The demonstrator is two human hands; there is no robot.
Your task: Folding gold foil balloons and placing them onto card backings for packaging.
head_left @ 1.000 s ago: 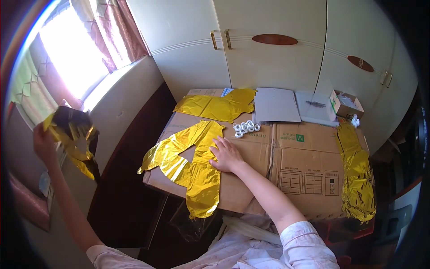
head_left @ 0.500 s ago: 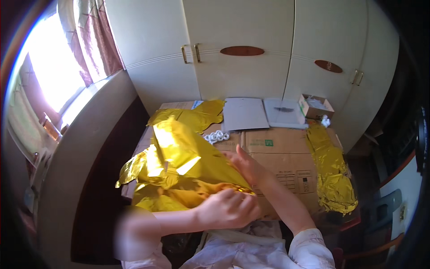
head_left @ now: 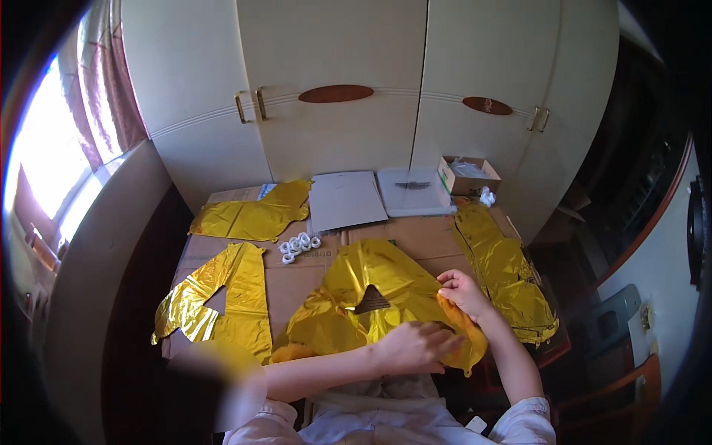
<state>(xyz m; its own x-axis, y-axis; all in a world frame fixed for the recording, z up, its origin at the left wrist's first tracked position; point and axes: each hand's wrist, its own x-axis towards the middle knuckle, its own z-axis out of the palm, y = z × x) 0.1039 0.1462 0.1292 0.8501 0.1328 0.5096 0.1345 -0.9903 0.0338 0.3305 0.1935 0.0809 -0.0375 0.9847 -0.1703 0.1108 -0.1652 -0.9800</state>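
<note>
Item one: a gold foil balloon [head_left: 371, 297], flat and uninflated, which we find spread on the near middle of the cardboard-covered surface [head_left: 297, 285], its lower right corner hanging past the near edge. A small dark triangle shows at its centre.

Left hand [head_left: 415, 346]: reaches across from the lower left and lies on the balloon's lower right part, fingers curled over the foil. We cannot tell whether it pinches the foil or only presses it.

Right hand [head_left: 463, 291]: sits at the balloon's right edge, fingers bent and closed on the foil there. The two hands are just beside each other.

Item two: a second gold foil piece [head_left: 215, 300], angular with a cut-out, lying flat at the left of the surface, apart from the held balloon.

Item three: a third gold foil piece [head_left: 252, 216] at the far left, near the wardrobe.

Item four: a long gold foil piece [head_left: 504, 271] draped down the right side of the surface.

Item five: a cluster of small white rings [head_left: 298, 246] between the far left foil and the held balloon.

Item six: two grey flat boards [head_left: 345, 199], side by side at the far edge.

Item seven: an open small cardboard box [head_left: 467, 174] at the far right corner.

Backdrop: cream wardrobe doors [head_left: 334, 81]; bright window [head_left: 44, 170] at left.
</note>
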